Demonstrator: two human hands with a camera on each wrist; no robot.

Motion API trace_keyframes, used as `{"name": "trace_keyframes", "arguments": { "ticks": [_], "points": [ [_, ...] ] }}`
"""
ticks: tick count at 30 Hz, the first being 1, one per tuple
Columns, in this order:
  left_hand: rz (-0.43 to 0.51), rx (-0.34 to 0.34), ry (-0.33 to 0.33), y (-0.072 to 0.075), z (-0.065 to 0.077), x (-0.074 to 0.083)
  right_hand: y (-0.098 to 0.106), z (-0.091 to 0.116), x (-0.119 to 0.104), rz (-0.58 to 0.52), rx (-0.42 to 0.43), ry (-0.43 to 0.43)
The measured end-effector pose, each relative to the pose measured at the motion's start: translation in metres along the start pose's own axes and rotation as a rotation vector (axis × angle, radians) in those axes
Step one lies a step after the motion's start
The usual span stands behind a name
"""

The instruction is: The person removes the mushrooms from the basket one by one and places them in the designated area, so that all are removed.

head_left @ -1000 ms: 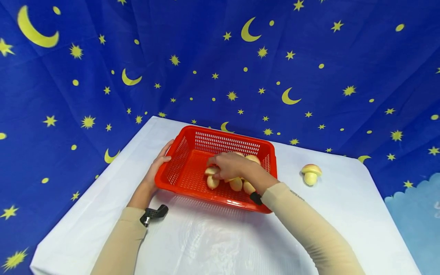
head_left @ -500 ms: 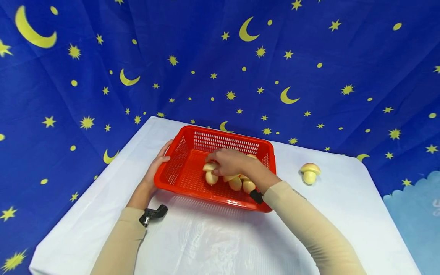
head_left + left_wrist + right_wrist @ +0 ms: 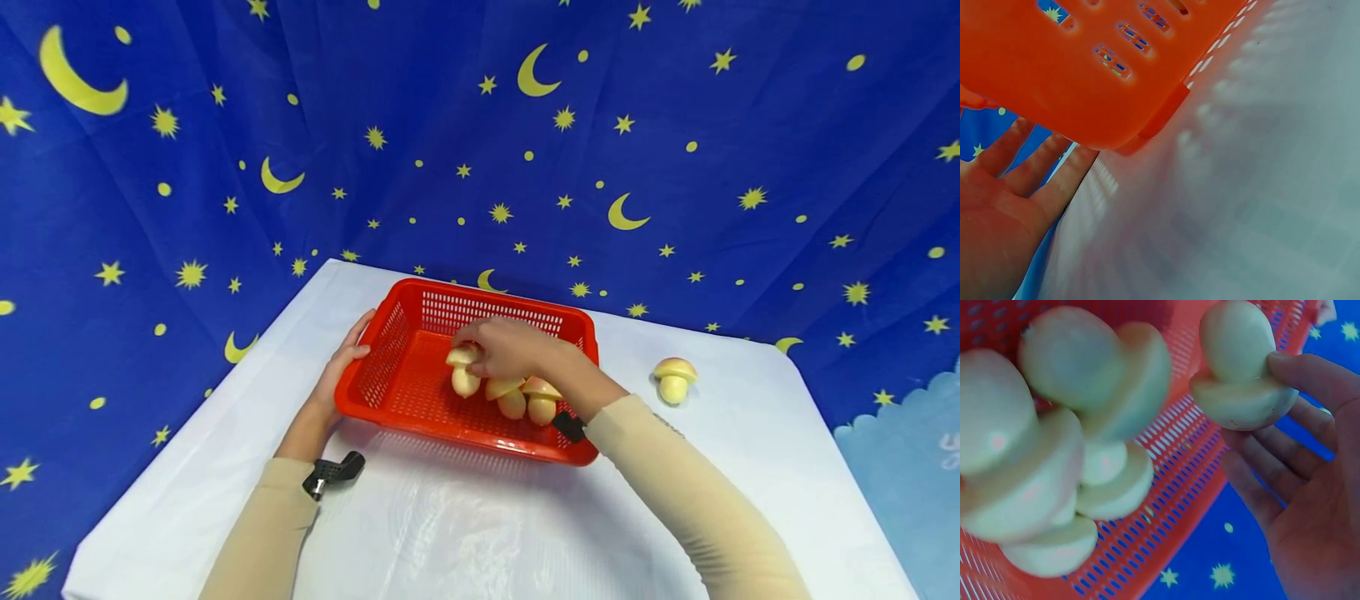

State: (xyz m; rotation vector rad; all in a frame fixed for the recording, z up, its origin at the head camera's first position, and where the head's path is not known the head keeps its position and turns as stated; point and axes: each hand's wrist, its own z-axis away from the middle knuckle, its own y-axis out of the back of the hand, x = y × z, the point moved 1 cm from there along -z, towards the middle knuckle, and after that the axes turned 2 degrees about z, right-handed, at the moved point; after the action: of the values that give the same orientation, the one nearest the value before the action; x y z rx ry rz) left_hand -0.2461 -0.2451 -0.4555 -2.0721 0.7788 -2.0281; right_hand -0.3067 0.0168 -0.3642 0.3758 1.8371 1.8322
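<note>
A toy mushroom (image 3: 465, 381) with a pale stem and a yellowish cap is pinched between the thumb and fingers of my right hand (image 3: 510, 346), inside the red plastic basket (image 3: 405, 423). The right wrist view shows the held mushroom (image 3: 1238, 344) with its stem up in that picture, apart from the others. Two more mushrooms, one a red-tinged mushroom (image 3: 542, 408), lie under my right wrist; others behind them are hidden in the head view. My left hand (image 3: 333, 375) is at the basket's left end, its straight fingers (image 3: 1063, 181) along the outer wall.
Outside the basket to the right, a single mushroom (image 3: 674, 383) stands on the white table (image 3: 450, 533). Several mushrooms (image 3: 1054, 469) crowd together in the right wrist view. A blue cloth (image 3: 420, 83) with moons and stars hangs behind and beside the table.
My right hand has raised the pinched mushroom slightly off the basket's bottom, away from the others. The left hand and the basket have stayed in place.
</note>
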Motion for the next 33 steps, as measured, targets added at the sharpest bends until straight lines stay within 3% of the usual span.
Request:
{"name": "trace_keyframes", "arguments": {
  "ticks": [6, 19, 33],
  "points": [
    [-0.005, 0.002, -0.002, 0.000, 0.000, 0.001, 0.018, 0.011, 0.006, -0.055, 0.024, -0.028],
    [0.020, 0.004, 0.005, -0.006, 0.004, 0.005, 0.029, 0.036, 0.016, 0.003, 0.055, -0.064],
    [0.069, -0.005, -0.001, -0.007, 0.006, 0.006, 0.056, 0.068, 0.035, 0.011, 0.089, -0.104]
  ]
}}
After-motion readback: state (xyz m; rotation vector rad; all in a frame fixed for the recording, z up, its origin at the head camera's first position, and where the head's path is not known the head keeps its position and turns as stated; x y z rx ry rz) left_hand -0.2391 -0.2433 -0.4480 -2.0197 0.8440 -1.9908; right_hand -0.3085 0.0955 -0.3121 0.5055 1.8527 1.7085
